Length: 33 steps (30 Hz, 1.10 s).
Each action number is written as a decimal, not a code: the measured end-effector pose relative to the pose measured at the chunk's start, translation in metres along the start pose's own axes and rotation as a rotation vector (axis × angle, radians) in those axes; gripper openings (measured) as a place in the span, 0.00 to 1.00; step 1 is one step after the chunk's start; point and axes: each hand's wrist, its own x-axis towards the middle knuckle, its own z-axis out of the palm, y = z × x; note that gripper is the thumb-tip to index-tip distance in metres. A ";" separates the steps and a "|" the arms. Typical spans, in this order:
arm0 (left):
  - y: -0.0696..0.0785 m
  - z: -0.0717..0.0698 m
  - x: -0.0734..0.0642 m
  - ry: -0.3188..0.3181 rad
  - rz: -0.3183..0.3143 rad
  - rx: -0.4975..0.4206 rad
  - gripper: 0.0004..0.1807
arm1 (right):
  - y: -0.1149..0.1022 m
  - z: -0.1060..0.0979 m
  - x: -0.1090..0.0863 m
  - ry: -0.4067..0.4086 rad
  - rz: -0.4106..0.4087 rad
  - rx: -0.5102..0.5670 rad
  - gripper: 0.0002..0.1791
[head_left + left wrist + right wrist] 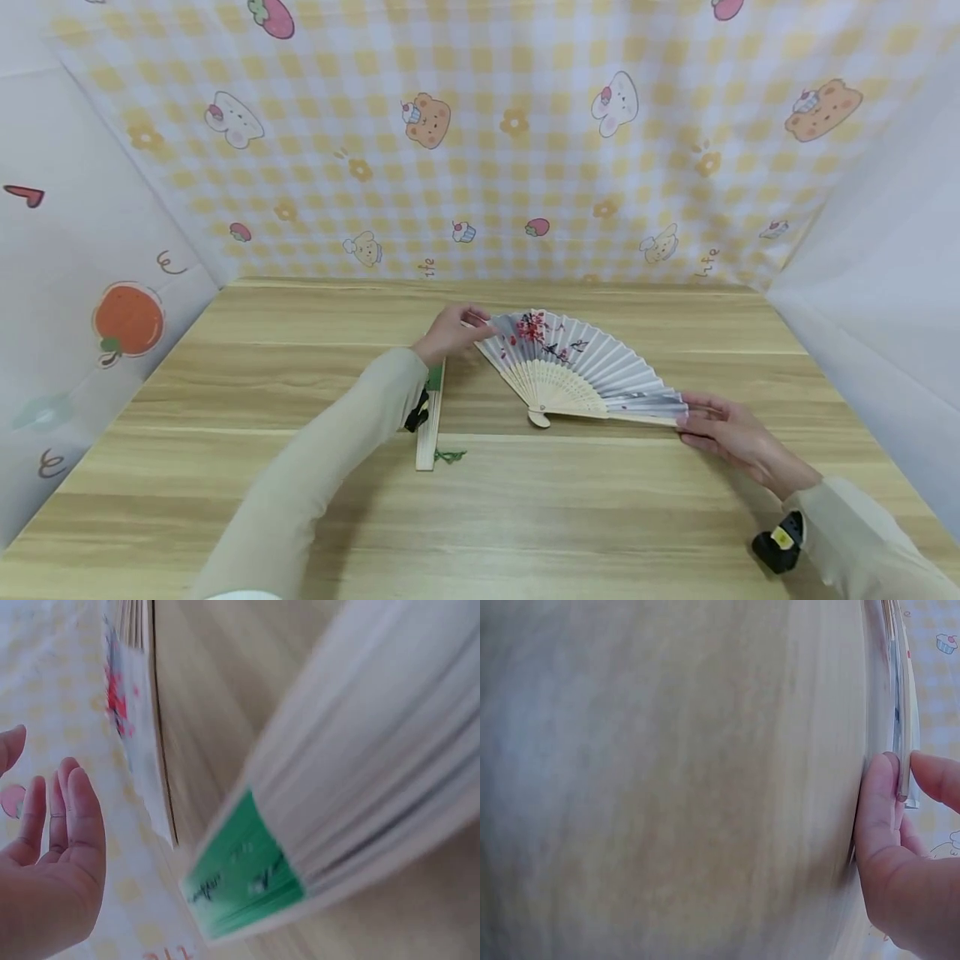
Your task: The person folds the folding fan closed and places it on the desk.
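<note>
A folding fan (558,387), spread wide, has a pale leaf with red blossoms and a bird, and light slatted ribs. Its right outer rib is pinched between the thumb and fingers of my right hand (731,442); the right wrist view shows this fan edge-on (902,712) between them. At the fan's upper left corner is my left hand (453,332), its fingers loosely bent. The left wrist view shows a gap between this hand (64,855) and the spread fan (142,742). A folded fan with a green leaf (429,433) lies partly hidden under my left forearm.
A green tassel cord (450,456) lies beside the folded fan's lower end. The wooden tabletop (570,517) meets a yellow checked cloth (480,167) at the back, with white cloth sides at left and right. A black wrist strap (780,542) is on my right wrist.
</note>
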 end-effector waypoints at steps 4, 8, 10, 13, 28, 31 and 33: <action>0.000 -0.005 0.008 0.024 -0.008 0.050 0.22 | -0.001 0.001 0.001 0.009 -0.001 -0.008 0.39; -0.001 -0.008 0.014 0.048 -0.020 0.062 0.21 | -0.001 0.002 0.002 0.017 0.000 -0.016 0.39; -0.002 -0.007 0.017 0.053 -0.027 0.053 0.21 | 0.000 0.002 0.002 0.020 0.000 -0.016 0.38; -0.006 -0.006 0.021 0.057 -0.036 0.059 0.21 | 0.002 0.003 0.002 0.024 -0.002 -0.005 0.38; -0.017 -0.005 0.030 0.081 -0.080 0.074 0.21 | 0.005 0.003 0.002 0.047 -0.006 0.012 0.36; -0.016 -0.004 0.033 0.058 -0.073 0.071 0.22 | 0.005 0.002 0.001 0.044 -0.010 0.002 0.36; -0.016 -0.004 0.034 0.042 -0.071 0.071 0.22 | 0.005 0.002 0.001 0.046 -0.006 -0.007 0.37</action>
